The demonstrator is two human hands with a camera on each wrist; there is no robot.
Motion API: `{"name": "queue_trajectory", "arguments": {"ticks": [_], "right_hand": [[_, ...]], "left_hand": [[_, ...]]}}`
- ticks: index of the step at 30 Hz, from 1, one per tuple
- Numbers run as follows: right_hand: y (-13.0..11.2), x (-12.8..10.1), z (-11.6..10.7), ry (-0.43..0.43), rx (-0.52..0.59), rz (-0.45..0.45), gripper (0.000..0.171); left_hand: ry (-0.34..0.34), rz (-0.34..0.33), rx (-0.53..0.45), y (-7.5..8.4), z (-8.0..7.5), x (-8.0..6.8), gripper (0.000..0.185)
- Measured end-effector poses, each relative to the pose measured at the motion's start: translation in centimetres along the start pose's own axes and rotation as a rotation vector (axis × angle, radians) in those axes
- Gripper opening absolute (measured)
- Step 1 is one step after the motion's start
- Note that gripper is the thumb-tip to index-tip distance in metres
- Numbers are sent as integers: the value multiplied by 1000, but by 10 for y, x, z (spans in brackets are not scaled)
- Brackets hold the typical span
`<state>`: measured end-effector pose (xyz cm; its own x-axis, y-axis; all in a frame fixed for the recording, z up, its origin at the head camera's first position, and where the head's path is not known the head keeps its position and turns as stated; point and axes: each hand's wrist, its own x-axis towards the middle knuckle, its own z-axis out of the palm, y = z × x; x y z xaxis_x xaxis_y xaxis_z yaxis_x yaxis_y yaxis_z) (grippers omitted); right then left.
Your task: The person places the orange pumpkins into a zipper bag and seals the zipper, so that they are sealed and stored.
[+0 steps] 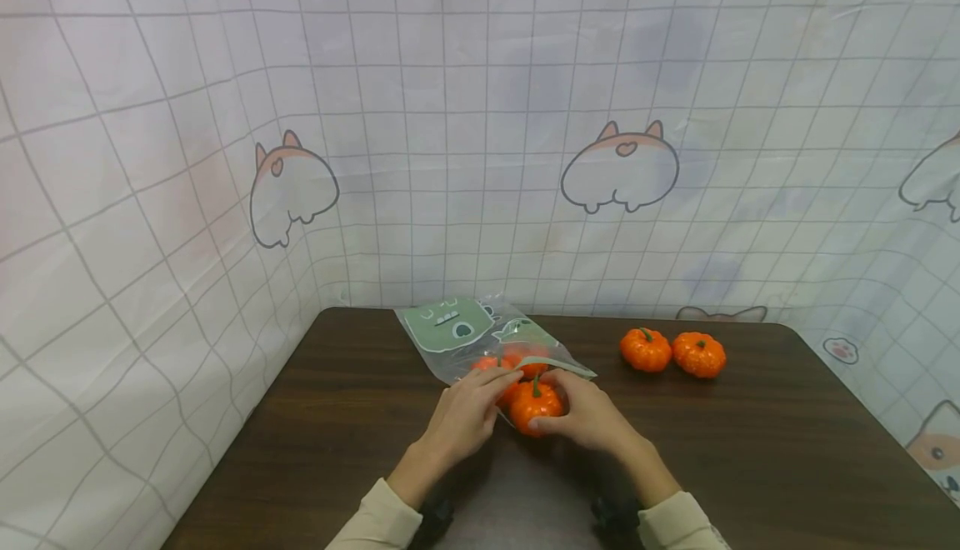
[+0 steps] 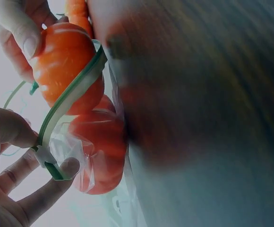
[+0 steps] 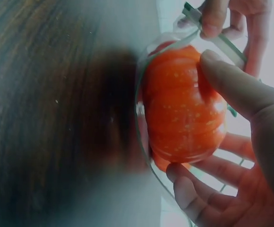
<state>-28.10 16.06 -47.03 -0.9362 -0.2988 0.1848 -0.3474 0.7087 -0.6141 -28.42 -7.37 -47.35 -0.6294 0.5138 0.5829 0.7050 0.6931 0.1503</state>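
A small orange pumpkin [image 1: 534, 404] with a green stem sits at the mouth of a clear zip bag [image 1: 457, 329] printed with a green monster. My right hand [image 1: 551, 404] grips this pumpkin [image 3: 184, 109] between thumb and fingers. My left hand [image 1: 501, 379] pinches the bag's green zip rim [image 2: 75, 90] near its end, thumb against fingers, and holds the mouth apart. The rim runs across the held pumpkin [image 2: 66, 61]. More pumpkins [image 1: 517, 361] lie inside the bag, one of them [image 2: 99, 151] close behind the plastic.
Two more orange pumpkins [image 1: 645, 350] [image 1: 699, 354] stand side by side on the dark wooden table [image 1: 750, 467], at the back right. A cat-print cloth [image 1: 480, 158] walls the table at the back and on both sides.
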Motion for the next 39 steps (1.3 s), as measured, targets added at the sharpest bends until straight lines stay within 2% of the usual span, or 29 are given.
{"name": "queue_trajectory", "arguments": {"ticks": [10, 19, 24, 30, 39], "right_hand": [[-5, 1, 13, 99, -53, 100, 66], [-6, 0, 16, 72, -103, 144, 70], [-4, 0, 16, 57, -65, 126, 67], [-4, 2, 15, 67, -2, 106, 55], [-9, 1, 17, 68, 34, 143, 49]], "left_hand": [[12, 25, -3, 3, 0, 1, 63], [10, 26, -10, 4, 0, 1, 62], [6, 20, -6, 4, 0, 1, 63], [11, 26, 1, 3, 1, 1, 65], [5, 32, -19, 5, 0, 0, 64]]}}
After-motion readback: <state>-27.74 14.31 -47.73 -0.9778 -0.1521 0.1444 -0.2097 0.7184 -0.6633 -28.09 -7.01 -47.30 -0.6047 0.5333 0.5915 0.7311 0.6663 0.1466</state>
